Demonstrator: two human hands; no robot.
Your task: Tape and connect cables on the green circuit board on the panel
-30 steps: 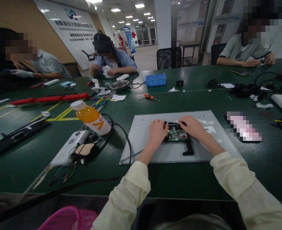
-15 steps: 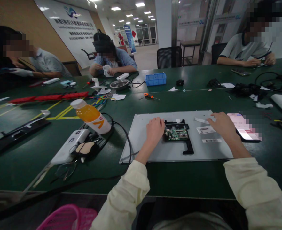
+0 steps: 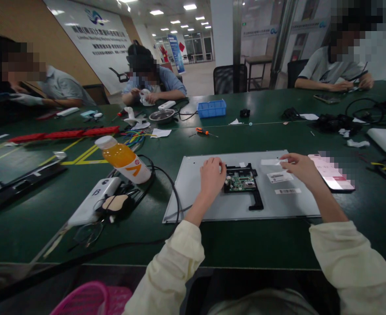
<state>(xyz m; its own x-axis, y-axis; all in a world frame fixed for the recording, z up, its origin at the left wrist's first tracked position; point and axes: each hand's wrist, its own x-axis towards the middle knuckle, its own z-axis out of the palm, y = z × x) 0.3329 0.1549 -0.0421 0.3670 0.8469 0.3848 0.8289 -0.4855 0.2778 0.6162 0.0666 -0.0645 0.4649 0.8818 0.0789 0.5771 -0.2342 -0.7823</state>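
Observation:
A flat grey-white panel lies on the green table in front of me. On it sits a green circuit board in a black plastic frame. My left hand is at the frame's left edge with its fingers curled together; what the fingertips grip, if anything, is hidden. Over the panel's far right part, my right hand pinches the right end of a thin whitish strip, which looks like tape or a peeled label. Below that strip are a printed label and a barcode sticker.
A lit phone lies right of the panel. To the left stand an orange juice bottle and a white power strip with cables. Farther off are a screwdriver and a blue basket. Several people sit around the table.
My right hand has shifted slightly left, and the strip in it now lies straighter and farther left over the panel. My left hand stays at the frame's edge.

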